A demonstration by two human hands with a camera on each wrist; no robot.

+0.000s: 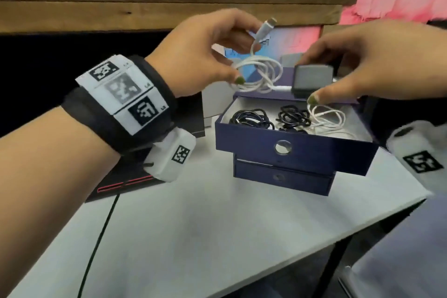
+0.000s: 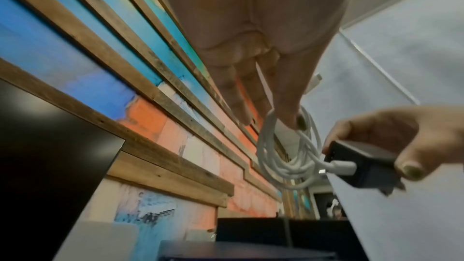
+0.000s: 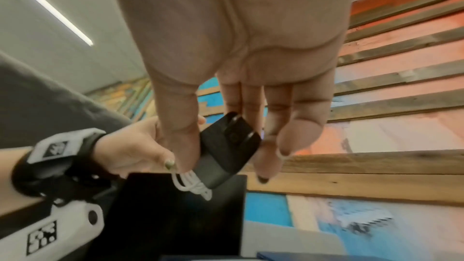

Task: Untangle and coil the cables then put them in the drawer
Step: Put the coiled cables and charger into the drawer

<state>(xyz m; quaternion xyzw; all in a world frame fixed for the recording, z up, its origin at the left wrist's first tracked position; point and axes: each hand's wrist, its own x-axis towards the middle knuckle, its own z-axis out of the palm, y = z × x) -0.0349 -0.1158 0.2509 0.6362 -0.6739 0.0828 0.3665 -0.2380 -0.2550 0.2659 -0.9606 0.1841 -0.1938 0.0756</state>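
coiled white cable held over the open drawer

the left hand (image 1: pixel 205 55) pinches a coiled white cable (image 1: pixel 260 74) between thumb and fingers, the loops hanging below the fingertips and one plug end sticking up past the index finger. the right hand (image 1: pixel 370 63) grips a dark charger block (image 1: pixel 312 80) that the cable's other end is plugged into, thumb on one side and fingers curled over the top. both are held in the air just above the back of the open top drawer (image 1: pixel 290 145) of a small dark blue drawer box on the white table (image 1: pixel 193 237). inside the drawer lie two bundles of black cable (image 1: pixel 254 117) side by side and, at the right, a loose white cable (image 1: pixel 329 118). the right thumb tip seems to be near that loose cable, though whether it touches is unclear. the lower drawer (image 1: pixel 280 176) is closed.
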